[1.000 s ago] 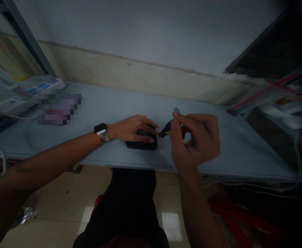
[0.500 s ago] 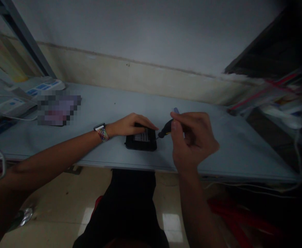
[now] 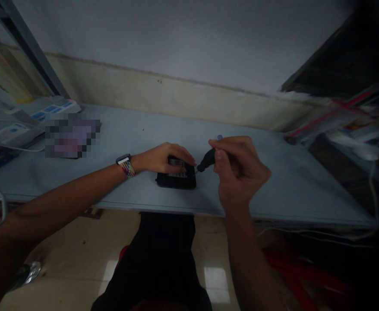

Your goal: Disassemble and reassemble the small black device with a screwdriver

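Note:
A small black box-shaped device (image 3: 179, 182) with a pale printed label on its upper face lies flat near the desk's front edge. My left hand (image 3: 163, 158) grips it from the left, the thumb across the top and the fingers along the far side. In my right hand (image 3: 239, 172) a screwdriver (image 3: 206, 161) with a dark handle is pinched between thumb and fingers. It tilts down to the left, and its thin shaft reaches the right part of the device. Whether the tip sits in a screw is too small to tell.
On the desk (image 3: 127, 119), a white power strip (image 3: 55, 110) and a blurred-out flat item (image 3: 74, 136) lie at the left. White cables run along the left edge. Plastic bags with red edging (image 3: 332, 116) stand at the right. A wall rises behind.
My right hand and the screwdriver have shifted slightly to the left, and the handle has turned a little. My left hand still holds the device, its thumb slightly moved.

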Motion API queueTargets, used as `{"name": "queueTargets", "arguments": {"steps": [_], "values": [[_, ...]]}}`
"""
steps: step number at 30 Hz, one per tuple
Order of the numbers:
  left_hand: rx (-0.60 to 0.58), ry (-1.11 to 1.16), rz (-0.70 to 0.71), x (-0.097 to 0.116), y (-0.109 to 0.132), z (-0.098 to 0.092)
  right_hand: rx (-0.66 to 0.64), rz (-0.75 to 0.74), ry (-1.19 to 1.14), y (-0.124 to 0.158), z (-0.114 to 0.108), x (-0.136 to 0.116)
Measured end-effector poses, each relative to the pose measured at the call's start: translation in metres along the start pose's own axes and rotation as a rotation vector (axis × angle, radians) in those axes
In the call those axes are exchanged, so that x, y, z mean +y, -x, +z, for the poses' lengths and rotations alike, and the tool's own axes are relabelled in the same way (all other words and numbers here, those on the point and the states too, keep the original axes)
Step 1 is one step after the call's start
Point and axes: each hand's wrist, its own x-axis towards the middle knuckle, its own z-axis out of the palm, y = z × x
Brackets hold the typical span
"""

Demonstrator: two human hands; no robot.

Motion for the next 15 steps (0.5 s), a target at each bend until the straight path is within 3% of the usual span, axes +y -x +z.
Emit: {"name": "queueTargets", "arguments": {"steps": [8, 15], "values": [[-0.040, -0.094, 0.021, 0.003, -0.001, 0.000, -0.179, 0.083, -0.192, -0.006, -0.006, 0.017], [-0.060, -0.112, 0.036, 0.001, 0.000, 0.000, -0.203, 0.136, -0.329, -0.015, -0.003, 0.014]]}}
